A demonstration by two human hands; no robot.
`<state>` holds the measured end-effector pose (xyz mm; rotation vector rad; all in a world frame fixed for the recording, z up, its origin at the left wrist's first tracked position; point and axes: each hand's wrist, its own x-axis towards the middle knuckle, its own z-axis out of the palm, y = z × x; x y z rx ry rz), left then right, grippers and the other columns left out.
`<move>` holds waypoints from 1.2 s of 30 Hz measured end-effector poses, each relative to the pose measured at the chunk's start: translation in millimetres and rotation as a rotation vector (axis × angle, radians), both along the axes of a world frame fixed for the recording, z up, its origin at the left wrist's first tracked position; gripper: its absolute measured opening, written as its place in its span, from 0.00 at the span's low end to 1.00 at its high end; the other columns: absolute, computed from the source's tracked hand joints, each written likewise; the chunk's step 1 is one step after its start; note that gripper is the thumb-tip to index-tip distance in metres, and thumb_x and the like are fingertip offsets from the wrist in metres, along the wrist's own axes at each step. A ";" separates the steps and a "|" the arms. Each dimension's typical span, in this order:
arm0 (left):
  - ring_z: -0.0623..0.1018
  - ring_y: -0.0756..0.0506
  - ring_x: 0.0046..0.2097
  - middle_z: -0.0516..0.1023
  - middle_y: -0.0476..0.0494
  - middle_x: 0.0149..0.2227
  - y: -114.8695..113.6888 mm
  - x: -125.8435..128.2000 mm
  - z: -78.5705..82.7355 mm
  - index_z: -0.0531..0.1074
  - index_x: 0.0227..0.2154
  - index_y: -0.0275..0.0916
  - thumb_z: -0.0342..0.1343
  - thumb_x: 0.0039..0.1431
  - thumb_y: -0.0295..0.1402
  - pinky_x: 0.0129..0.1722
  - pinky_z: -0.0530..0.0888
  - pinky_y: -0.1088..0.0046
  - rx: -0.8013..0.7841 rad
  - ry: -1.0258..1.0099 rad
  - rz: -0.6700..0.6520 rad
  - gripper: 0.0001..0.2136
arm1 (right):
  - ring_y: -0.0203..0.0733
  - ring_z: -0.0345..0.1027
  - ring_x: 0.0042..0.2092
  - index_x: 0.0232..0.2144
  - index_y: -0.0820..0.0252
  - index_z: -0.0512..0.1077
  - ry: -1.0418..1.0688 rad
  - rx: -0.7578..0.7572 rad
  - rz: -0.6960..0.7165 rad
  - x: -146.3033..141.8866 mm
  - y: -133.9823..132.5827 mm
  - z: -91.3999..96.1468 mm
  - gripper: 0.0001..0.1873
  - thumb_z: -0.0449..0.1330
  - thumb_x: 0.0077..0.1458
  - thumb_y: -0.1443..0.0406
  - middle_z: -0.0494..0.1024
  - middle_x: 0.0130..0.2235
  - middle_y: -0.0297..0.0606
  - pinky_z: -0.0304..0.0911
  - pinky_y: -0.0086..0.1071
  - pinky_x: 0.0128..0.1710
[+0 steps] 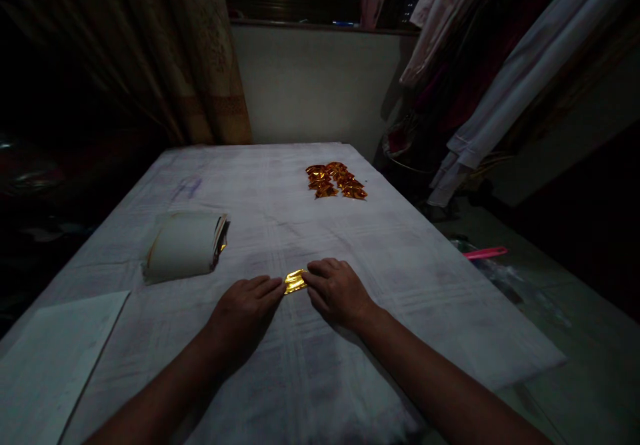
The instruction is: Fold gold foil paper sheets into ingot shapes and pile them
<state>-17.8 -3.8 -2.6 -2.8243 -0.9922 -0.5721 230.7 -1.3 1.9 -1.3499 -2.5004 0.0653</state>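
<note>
A small piece of shiny gold foil paper [295,281] lies on the cloth-covered table, its visible part a narrow strip. My left hand [249,307] has its fingers together on the foil's left end. On the right end, the fingers of my right hand [338,290] press down, hiding that edge. Farther back on the table sit several folded orange-gold foil pieces [326,180], grouped in two rows. To the left is a thick stack of paper with a pale curved cover [183,246], and a bit of gold shows at its right edge.
A white sheet or board [65,352] lies at the table's near left. Behind the table are a curtain [200,52] and a ledge with a pink cup [373,5]. Clothes [480,118] hang at the right, above a floor with a pink-handled object [485,253].
</note>
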 end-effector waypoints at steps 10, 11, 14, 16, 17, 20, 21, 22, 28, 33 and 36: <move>0.76 0.38 0.57 0.78 0.41 0.57 -6.3 -10.0 -2.2 0.70 0.59 0.41 0.47 0.66 0.26 0.52 0.76 0.55 -0.101 -0.053 0.049 0.20 | 0.48 0.67 0.45 0.40 0.58 0.79 0.027 0.058 0.014 -8.8 6.6 -1.9 0.08 0.60 0.64 0.64 0.80 0.44 0.43 0.62 0.40 0.44; 0.76 0.38 0.57 0.78 0.42 0.57 -6.6 -10.4 -2.4 0.70 0.59 0.41 0.47 0.66 0.27 0.52 0.75 0.55 -0.099 -0.045 0.050 0.20 | 0.47 0.68 0.44 0.40 0.58 0.79 0.024 0.052 0.029 -11.7 8.8 -2.1 0.08 0.59 0.64 0.65 0.80 0.44 0.43 0.63 0.39 0.44; 0.76 0.38 0.58 0.78 0.42 0.58 -7.2 -12.0 -4.7 0.70 0.59 0.41 0.47 0.66 0.27 0.53 0.74 0.54 -0.112 -0.032 0.053 0.21 | 0.46 0.69 0.44 0.46 0.61 0.77 0.025 0.022 0.099 -19.7 12.5 -4.6 0.10 0.57 0.65 0.68 0.80 0.46 0.44 0.65 0.39 0.44; 0.75 0.38 0.59 0.77 0.42 0.58 -7.2 -13.3 -7.1 0.70 0.59 0.41 0.47 0.66 0.27 0.54 0.73 0.54 -0.125 -0.040 0.064 0.21 | 0.47 0.69 0.48 0.52 0.61 0.74 0.034 0.017 0.127 -22.6 11.9 -7.3 0.14 0.57 0.66 0.67 0.79 0.51 0.45 0.65 0.40 0.45; 0.74 0.38 0.60 0.77 0.42 0.58 -7.1 -13.9 -8.2 0.70 0.60 0.41 0.46 0.66 0.28 0.55 0.73 0.54 -0.130 -0.047 0.071 0.21 | 0.48 0.69 0.50 0.53 0.60 0.73 0.043 0.020 0.130 -23.1 11.0 -8.7 0.15 0.58 0.66 0.67 0.78 0.54 0.45 0.65 0.40 0.45; 0.73 0.38 0.61 0.77 0.43 0.59 -6.9 -15.3 -10.1 0.69 0.61 0.43 0.46 0.67 0.28 0.56 0.71 0.53 -0.147 -0.057 0.090 0.21 | 0.48 0.68 0.52 0.55 0.57 0.72 0.074 0.024 0.142 -21.8 8.3 -12.3 0.16 0.56 0.67 0.66 0.77 0.56 0.44 0.65 0.41 0.47; 0.73 0.38 0.62 0.76 0.43 0.59 -6.8 -15.6 -10.2 0.68 0.62 0.43 0.46 0.67 0.28 0.57 0.70 0.52 -0.155 -0.052 0.095 0.22 | 0.47 0.68 0.52 0.55 0.56 0.73 0.086 0.025 0.154 -21.1 7.9 -13.1 0.15 0.56 0.68 0.65 0.78 0.56 0.43 0.65 0.41 0.47; 0.72 0.38 0.62 0.76 0.43 0.60 -6.8 -15.8 -10.1 0.68 0.62 0.44 0.46 0.67 0.28 0.58 0.69 0.51 -0.163 -0.044 0.102 0.22 | 0.47 0.69 0.51 0.54 0.56 0.73 0.098 0.028 0.169 -20.4 7.9 -13.9 0.15 0.55 0.68 0.65 0.78 0.55 0.42 0.65 0.40 0.47; 0.70 0.37 0.64 0.74 0.44 0.61 -6.9 -16.4 -8.4 0.66 0.63 0.46 0.46 0.67 0.29 0.62 0.62 0.46 -0.203 0.000 0.129 0.23 | 0.45 0.70 0.49 0.52 0.53 0.75 0.133 0.075 0.223 -18.6 9.5 -17.0 0.13 0.57 0.68 0.64 0.80 0.52 0.40 0.66 0.39 0.45; 0.70 0.37 0.64 0.75 0.44 0.61 -6.1 -16.1 -6.5 0.65 0.64 0.47 0.46 0.67 0.30 0.63 0.60 0.45 -0.208 0.012 0.131 0.23 | 0.45 0.70 0.48 0.52 0.52 0.75 0.143 0.110 0.240 -17.2 8.1 -17.5 0.13 0.57 0.68 0.63 0.80 0.52 0.39 0.66 0.39 0.45; 0.69 0.36 0.64 0.74 0.46 0.62 -5.7 -16.8 -5.6 0.63 0.65 0.49 0.46 0.67 0.30 0.64 0.58 0.44 -0.211 0.041 0.139 0.25 | 0.45 0.71 0.47 0.52 0.53 0.75 0.149 0.112 0.244 -17.0 7.5 -16.9 0.12 0.58 0.67 0.64 0.80 0.51 0.39 0.66 0.39 0.44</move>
